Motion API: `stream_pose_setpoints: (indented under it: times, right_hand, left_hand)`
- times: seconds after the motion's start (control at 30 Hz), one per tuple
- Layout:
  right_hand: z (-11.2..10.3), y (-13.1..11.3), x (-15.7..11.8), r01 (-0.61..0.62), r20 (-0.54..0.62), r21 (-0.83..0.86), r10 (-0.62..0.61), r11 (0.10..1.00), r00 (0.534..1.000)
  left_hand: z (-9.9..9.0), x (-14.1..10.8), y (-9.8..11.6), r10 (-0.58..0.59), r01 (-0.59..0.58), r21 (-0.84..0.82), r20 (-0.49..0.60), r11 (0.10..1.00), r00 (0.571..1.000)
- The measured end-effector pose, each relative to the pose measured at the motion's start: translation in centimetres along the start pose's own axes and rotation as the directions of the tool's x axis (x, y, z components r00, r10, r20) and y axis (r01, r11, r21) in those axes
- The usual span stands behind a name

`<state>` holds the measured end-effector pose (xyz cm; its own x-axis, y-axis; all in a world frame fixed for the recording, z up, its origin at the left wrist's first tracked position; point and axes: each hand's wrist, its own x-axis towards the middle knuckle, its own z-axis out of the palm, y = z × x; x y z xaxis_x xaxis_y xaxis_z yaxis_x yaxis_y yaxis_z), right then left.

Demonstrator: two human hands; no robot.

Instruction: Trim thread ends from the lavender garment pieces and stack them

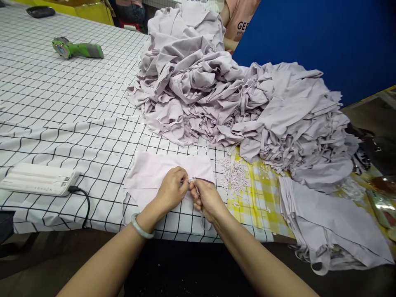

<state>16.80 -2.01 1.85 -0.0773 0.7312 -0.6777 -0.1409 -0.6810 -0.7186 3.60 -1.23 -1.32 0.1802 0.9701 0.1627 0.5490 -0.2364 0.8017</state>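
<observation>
A pale lilac fabric garment piece (151, 171) lies on the checked cloth in front of me. Over its right part, my left hand (173, 187) is closed in a pinch, its thumb and fingertips close together. My right hand (206, 200), also closed, meets it fingertip to fingertip. A small whitish piece (192, 179), perhaps a strap fitting, shows at the right fingertips. What the left fingertips pinch is too small to make out. Below the right hand hangs a thin pale strap loop (206, 222). Many tiny white pieces (233, 175) are scattered to the right.
A large heap of lilac fabric (198, 82) stands behind, spreading right. A stack of similar pieces (334, 227) overhangs the front right edge. At left lie a white power bank (40, 179) with a cable and a green rotary cutter (77, 49). Another person's shirt (241, 20) shows behind.
</observation>
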Motion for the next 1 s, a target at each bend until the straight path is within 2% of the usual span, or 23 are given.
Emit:
stream_pose_setpoints:
  times: [0.13, 0.33, 0.8, 1.0]
  right_hand:
    - [0.20, 0.32, 0.04, 0.015, -0.014, 0.029, -0.014, 0.999, 1.000]
    - [0.43, 0.69, 0.38, 0.040, -0.011, 0.024, -0.040, 0.999, 0.999]
    - [0.36, 0.26, 0.02, 0.007, 0.037, 0.107, -0.011, 0.994, 0.999]
    - [0.67, 0.73, 0.36, 0.050, 0.011, 0.122, -0.051, 0.991, 0.999]
  left_hand:
    - [0.20, -0.06, 0.26, -0.041, 0.041, -0.005, -0.024, 0.999, 0.999]
    - [0.00, -0.02, 0.44, -0.053, 0.053, -0.044, -0.005, 0.998, 0.999]
    - [-0.11, 0.25, 0.75, -0.146, 0.143, -0.135, -0.009, 0.980, 0.989]
    - [-0.10, 0.30, 0.87, -0.175, 0.169, -0.156, -0.028, 0.973, 0.984]
